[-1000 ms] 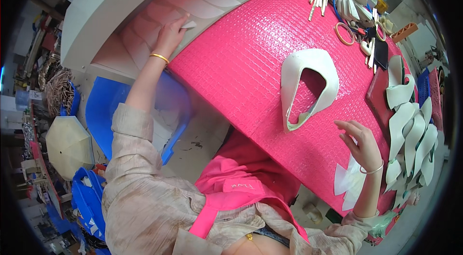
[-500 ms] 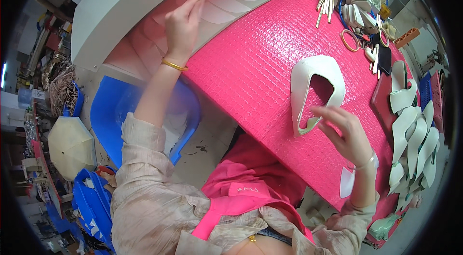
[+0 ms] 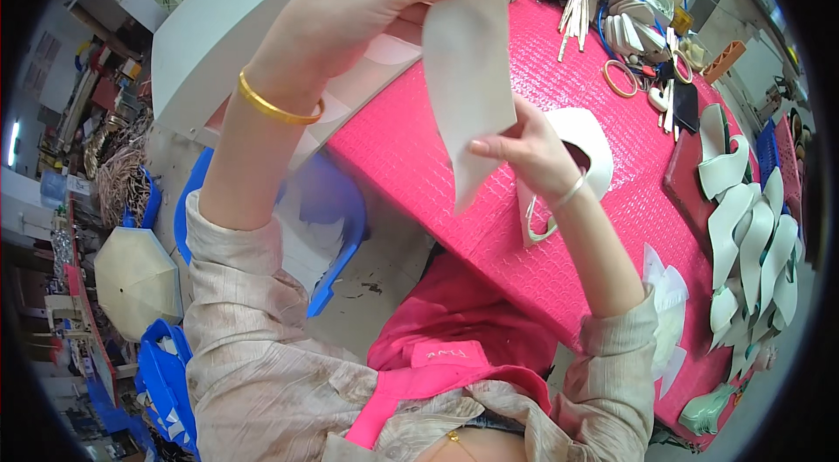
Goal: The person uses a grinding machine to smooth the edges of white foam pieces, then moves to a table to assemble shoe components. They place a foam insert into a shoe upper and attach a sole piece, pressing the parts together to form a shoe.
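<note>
A flat, curved off-white cut piece (image 3: 468, 60) hangs in front of me, broad at the top and tapering to a point at the bottom. My left hand (image 3: 350, 7) pinches its top edge between thumb and fingers. On its lower right edge my right hand (image 3: 537, 156) has closed, thumb in front and the fingers mostly hidden behind. Partly covered by my right hand and wrist, a white shoe upper (image 3: 587, 134) with an open middle lies on the pink table covering (image 3: 402, 147).
A white curved machine housing (image 3: 227, 34) stands at the left, with pale pieces inside. White cut pieces (image 3: 738, 235) overlap at the right edge. Sticks (image 3: 572, 3), tape rings (image 3: 620, 77) and pads lie at the far right. A blue bin (image 3: 341, 226) stands below the machine.
My left hand came up and nearer from the machine and now holds the white piece. My right hand moved up and left from the shoe upper and took the piece's lower edge.
</note>
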The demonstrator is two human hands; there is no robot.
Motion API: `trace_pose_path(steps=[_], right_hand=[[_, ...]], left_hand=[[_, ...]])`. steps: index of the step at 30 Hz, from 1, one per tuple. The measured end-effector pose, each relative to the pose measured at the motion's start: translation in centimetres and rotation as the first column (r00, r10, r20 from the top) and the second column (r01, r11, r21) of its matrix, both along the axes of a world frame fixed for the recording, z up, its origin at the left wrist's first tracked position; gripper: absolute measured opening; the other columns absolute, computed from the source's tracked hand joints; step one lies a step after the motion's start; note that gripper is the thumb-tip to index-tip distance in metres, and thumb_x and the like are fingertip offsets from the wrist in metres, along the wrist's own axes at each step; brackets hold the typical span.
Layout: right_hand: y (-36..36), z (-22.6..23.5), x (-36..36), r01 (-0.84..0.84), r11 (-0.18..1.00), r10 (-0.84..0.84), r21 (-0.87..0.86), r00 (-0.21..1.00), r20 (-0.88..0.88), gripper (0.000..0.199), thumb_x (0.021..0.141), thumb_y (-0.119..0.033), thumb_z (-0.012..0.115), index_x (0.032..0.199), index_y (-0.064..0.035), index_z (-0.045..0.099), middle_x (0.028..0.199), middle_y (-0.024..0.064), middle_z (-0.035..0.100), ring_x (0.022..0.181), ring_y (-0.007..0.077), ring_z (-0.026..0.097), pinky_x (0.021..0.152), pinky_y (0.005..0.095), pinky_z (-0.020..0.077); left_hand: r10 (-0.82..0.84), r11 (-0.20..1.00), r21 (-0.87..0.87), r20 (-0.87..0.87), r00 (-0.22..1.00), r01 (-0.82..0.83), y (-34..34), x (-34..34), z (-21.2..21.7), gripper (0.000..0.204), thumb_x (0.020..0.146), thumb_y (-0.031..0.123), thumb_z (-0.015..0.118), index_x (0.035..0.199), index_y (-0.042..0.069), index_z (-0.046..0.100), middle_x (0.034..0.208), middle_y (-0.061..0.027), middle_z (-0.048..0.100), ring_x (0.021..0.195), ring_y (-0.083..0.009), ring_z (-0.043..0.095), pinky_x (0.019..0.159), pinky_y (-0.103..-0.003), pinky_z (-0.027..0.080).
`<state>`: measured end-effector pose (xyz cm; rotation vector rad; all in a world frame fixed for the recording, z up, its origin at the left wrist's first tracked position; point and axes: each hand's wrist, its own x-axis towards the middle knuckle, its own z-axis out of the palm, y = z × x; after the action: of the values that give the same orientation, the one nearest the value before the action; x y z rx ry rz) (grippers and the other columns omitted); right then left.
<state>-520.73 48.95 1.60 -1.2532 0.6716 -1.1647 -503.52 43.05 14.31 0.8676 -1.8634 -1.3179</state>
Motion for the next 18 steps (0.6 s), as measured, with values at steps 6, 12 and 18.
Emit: trace_pose_path(steps=[6,12,18], right_hand=[[5.8,1.7,-4.4,0.395,0.857,-0.46,0.33,0.876,0.146,0.045,0.075,0.002,0.055,0.116,0.0037,0.038,0.096,0.0097,0.055,0.079,0.0142,0.057,0.067,0.0226,0.0473],[11.8,-1.0,-15.6,0.769,0.463,-0.85,0.44,0.526,-0.024,0.019,0.082,-0.02,0.051,0.099,-0.0126,0.047,0.083,-0.0003,0.054,0.069,0.0108,0.056,0.054,0.0258,0.0469],[16.8,-4.2,-19.5,0.841,0.331,-0.921,0.428,0.386,-0.046,0.027,0.081,-0.013,0.051,0.106,-0.0059,0.044,0.092,0.0042,0.054,0.081,0.0131,0.054,0.067,0.0255,0.0443]], left_hand=[[-0.077,0.997,0.023,-0.029,0.997,0.077,-5.4,-7.5,-3.5,0.042,0.087,0.031,0.044,0.116,0.0,0.045,0.089,-0.0097,0.062,0.08,-0.0184,0.06,0.073,-0.029,0.048],[0.484,0.645,-0.757,0.508,0.713,0.101,-18.1,-16.6,-18.6,0.041,0.083,0.02,0.044,0.123,0.015,0.037,0.136,-0.0032,0.025,0.113,-0.0305,0.039,0.086,-0.047,0.036],[0.575,0.355,-0.92,0.355,0.737,0.167,-28.8,-24.2,-22.8,0.039,0.083,0.017,0.042,0.122,0.01,0.037,0.132,-0.0093,0.031,0.12,-0.0299,0.031,0.098,-0.046,0.026]])
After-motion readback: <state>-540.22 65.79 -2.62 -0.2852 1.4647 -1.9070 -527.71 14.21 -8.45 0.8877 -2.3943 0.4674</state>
